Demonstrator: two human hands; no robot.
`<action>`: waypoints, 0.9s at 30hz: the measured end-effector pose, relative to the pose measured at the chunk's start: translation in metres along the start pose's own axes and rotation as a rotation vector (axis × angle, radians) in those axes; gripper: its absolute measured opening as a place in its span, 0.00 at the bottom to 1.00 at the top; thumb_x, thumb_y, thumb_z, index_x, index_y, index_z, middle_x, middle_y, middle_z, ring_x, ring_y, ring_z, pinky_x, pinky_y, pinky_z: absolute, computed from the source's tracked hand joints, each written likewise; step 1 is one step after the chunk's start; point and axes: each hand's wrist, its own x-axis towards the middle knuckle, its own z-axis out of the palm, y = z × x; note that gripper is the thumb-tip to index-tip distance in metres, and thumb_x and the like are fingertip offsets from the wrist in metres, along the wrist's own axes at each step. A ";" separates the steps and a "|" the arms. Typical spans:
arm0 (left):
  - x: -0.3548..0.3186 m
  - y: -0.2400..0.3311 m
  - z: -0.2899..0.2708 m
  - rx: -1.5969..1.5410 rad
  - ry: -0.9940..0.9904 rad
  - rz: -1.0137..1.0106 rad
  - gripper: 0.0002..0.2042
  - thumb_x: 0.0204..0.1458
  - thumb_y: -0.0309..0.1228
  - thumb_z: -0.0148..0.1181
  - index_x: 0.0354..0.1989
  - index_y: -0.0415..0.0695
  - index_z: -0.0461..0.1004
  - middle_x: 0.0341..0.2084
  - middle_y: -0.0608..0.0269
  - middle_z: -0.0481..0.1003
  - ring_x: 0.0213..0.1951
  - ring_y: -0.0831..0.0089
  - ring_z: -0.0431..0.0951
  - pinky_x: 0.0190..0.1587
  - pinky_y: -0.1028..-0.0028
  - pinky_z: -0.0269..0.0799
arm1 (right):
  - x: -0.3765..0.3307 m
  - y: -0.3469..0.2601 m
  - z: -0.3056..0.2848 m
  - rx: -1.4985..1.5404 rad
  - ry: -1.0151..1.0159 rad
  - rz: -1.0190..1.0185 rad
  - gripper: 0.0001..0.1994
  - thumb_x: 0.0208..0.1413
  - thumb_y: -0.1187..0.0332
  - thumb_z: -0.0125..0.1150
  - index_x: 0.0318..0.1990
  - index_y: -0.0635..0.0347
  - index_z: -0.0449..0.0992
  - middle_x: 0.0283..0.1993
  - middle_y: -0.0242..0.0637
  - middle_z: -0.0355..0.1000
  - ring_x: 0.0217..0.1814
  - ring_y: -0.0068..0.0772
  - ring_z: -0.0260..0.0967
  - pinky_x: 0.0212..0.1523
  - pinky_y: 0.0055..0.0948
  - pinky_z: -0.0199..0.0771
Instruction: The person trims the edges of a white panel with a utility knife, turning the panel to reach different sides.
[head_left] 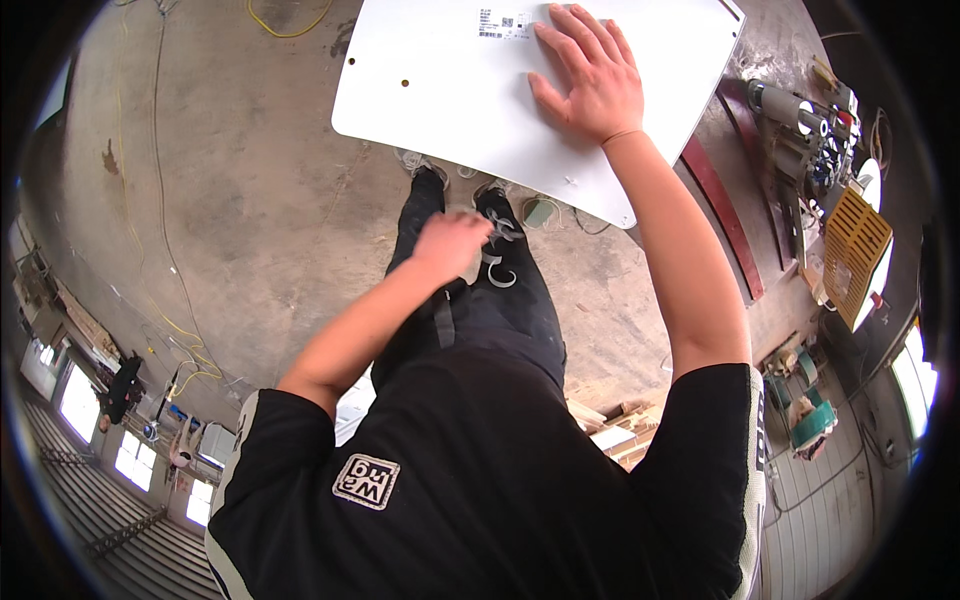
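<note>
Right fingers (pixel 575 34) flat on white panel (pixel 455 105)

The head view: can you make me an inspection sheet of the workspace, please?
Surface: stained, greyish-brown concrete floor.
Job's things: flat white panel with rounded corners, bearing a printed label.
Clutter: long dark-red bar and orange-yellow slotted panel, both at right.
Hands: bare right hand spread on the white panel; bare left hand blurred over black trousers, grip unclear.
Cables: thin yellow cable and thin dark cable, on the floor at left.
Surroundings: bright window and distant person in dark clothing, at left.
</note>
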 end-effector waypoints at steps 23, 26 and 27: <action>0.029 0.015 -0.125 -0.412 0.248 -0.475 0.22 0.73 0.48 0.56 0.33 0.42 0.80 0.19 0.60 0.79 0.24 0.63 0.81 0.31 0.61 0.73 | -0.048 0.070 -0.018 0.044 -0.010 -0.165 0.29 0.65 0.48 0.61 0.73 0.33 0.74 0.82 0.24 0.65 0.86 0.32 0.58 0.88 0.45 0.53; 0.032 0.019 -0.123 -0.379 0.252 -0.469 0.23 0.73 0.49 0.56 0.33 0.42 0.81 0.18 0.61 0.78 0.23 0.64 0.81 0.31 0.62 0.73 | -0.048 0.071 -0.018 0.050 -0.010 -0.161 0.29 0.65 0.48 0.61 0.73 0.34 0.74 0.82 0.24 0.65 0.86 0.32 0.58 0.88 0.45 0.53; 0.031 0.016 -0.126 -0.393 0.266 -0.495 0.23 0.73 0.49 0.56 0.33 0.42 0.81 0.18 0.62 0.78 0.23 0.64 0.81 0.31 0.62 0.73 | -0.048 0.071 -0.017 0.055 -0.007 -0.162 0.29 0.65 0.48 0.61 0.73 0.34 0.74 0.82 0.24 0.65 0.86 0.32 0.58 0.88 0.45 0.53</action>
